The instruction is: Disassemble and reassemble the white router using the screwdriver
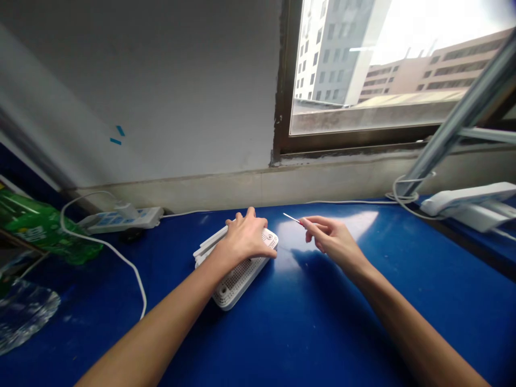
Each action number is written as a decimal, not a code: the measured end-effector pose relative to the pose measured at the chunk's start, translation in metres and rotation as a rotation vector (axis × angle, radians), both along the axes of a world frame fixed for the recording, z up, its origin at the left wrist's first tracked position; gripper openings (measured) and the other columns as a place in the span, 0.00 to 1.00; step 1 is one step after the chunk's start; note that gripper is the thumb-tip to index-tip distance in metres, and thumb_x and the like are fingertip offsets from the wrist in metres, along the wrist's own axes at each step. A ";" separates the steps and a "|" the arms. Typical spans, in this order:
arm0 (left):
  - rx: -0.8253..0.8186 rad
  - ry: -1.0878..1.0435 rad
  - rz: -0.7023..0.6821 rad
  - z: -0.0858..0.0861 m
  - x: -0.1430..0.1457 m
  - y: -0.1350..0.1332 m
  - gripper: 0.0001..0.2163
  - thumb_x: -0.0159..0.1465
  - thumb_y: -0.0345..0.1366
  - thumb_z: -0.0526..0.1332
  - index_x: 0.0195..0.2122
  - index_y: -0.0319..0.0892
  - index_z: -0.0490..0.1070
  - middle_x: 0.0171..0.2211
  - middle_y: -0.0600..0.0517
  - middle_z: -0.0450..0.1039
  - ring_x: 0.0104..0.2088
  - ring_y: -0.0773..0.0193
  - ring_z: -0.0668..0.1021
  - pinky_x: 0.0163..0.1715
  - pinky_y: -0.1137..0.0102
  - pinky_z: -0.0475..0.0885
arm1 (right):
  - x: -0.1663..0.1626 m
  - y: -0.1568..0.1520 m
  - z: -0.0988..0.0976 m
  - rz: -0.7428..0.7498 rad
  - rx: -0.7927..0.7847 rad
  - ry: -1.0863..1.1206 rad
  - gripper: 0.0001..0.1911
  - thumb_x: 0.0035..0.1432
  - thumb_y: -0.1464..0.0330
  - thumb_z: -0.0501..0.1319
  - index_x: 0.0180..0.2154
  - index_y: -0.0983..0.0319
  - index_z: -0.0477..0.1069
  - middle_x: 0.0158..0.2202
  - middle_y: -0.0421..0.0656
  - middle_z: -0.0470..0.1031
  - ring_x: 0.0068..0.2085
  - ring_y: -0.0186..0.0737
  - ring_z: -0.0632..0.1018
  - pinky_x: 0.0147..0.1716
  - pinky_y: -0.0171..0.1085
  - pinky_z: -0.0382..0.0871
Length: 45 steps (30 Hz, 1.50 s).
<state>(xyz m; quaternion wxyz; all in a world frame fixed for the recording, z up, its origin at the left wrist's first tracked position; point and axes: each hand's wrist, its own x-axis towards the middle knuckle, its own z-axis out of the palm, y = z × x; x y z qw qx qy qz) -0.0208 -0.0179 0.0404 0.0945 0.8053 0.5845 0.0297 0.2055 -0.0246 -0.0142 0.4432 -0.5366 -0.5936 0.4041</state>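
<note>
Head camera view: the left hand [244, 236] spreads over a white perforated device [239, 277] on the blue tabletop [282, 344], clasping it with the thumb at the right-hand edge and the other fingers reaching over the far side. The palm and forearm cover much of the middle of the device, so only part of its dotted face shows, with a round recess near each visible end. Slim white bars [212, 239] lie along its far left side, partly hidden by the hand; how they join the body is hard to make out.

The right hand [328, 236] is closed in a pinch on a thin tool [293, 219] with a pale shaft and a bit of red at the fingertips. The rest of its handle is hidden in the grip. Its tip points left, near the device but apart from it; the tip is too small to identify.

At left, a green bottle [36, 226] and a crumpled-looking clear plastic item [28, 312] are cut off by the frame edge. A white cable [121, 255] runs from a power strip [149, 217] and disappears behind the left forearm. A dark object [131, 234] beside the strip is unclear.
</note>
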 end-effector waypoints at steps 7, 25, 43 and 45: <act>0.206 -0.537 -0.122 0.039 0.002 -0.015 0.32 0.50 0.57 0.74 0.54 0.50 0.76 0.55 0.47 0.64 0.49 0.52 0.77 0.52 0.57 0.76 | 0.015 0.007 -0.003 -0.184 0.031 0.054 0.31 0.55 0.44 0.65 0.43 0.67 0.78 0.25 0.41 0.73 0.19 0.29 0.59 0.19 0.33 0.52; 0.000 -0.505 -0.236 -0.041 -0.134 -0.044 0.60 0.46 0.41 0.79 0.74 0.63 0.41 0.71 0.48 0.42 0.72 0.40 0.52 0.68 0.47 0.57 | 0.002 0.003 -0.013 -0.081 -0.008 -0.126 0.31 0.57 0.45 0.65 0.46 0.65 0.80 0.25 0.42 0.75 0.20 0.31 0.63 0.19 0.32 0.54; 0.304 -0.640 -0.230 -0.036 -0.101 -0.064 0.33 0.66 0.46 0.68 0.70 0.52 0.58 0.70 0.46 0.58 0.68 0.50 0.64 0.68 0.55 0.61 | -0.044 -0.039 0.011 0.224 0.266 -0.158 0.14 0.62 0.59 0.68 0.45 0.59 0.75 0.40 0.46 0.83 0.42 0.45 0.82 0.41 0.41 0.77; 0.342 -0.712 -0.304 -0.036 -0.085 -0.067 0.22 0.70 0.40 0.64 0.65 0.49 0.66 0.60 0.48 0.72 0.61 0.56 0.74 0.63 0.60 0.67 | -0.049 -0.046 0.013 0.293 0.306 -0.189 0.11 0.62 0.62 0.68 0.43 0.59 0.74 0.38 0.44 0.83 0.38 0.42 0.82 0.38 0.39 0.76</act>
